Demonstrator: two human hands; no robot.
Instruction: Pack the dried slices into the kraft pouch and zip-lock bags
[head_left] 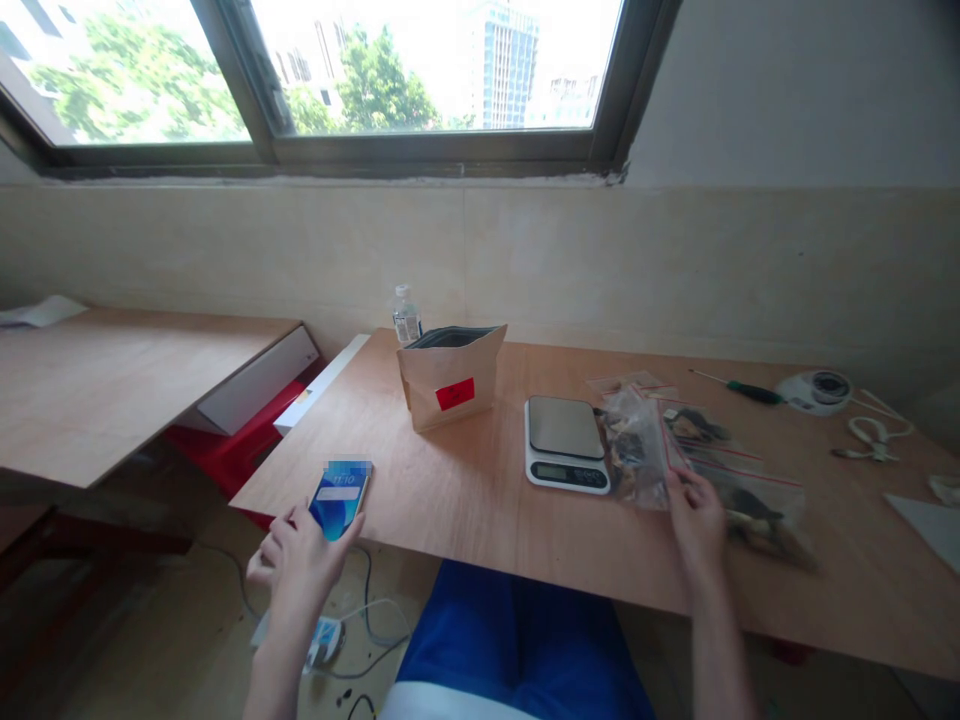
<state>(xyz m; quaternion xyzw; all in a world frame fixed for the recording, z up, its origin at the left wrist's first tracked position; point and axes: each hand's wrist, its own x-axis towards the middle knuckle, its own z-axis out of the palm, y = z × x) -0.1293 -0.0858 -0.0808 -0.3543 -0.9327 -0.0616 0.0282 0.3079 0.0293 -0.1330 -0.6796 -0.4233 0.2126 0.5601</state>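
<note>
At the table's front left edge, my left hand (306,553) is closed round a smartphone (340,503) with its screen lit. My right hand (697,512) pinches the red-striped edge of a clear zip bag (643,455) with dark and pale pieces inside. That bag lies against the right side of a white kitchen scale (566,432), whose steel plate bears nothing. More zip bags (757,510) with dark contents lie to the right of my right hand. Behind the phone, a brown paper pouch (450,380) with a red label stands upright with its top open.
A plastic bottle (406,318) stands behind the pouch. At the back right are a green-handled screwdriver (754,391), a white round device (814,393) and its cable (874,440). A second table (135,380) and a red stool (225,455) are on the left.
</note>
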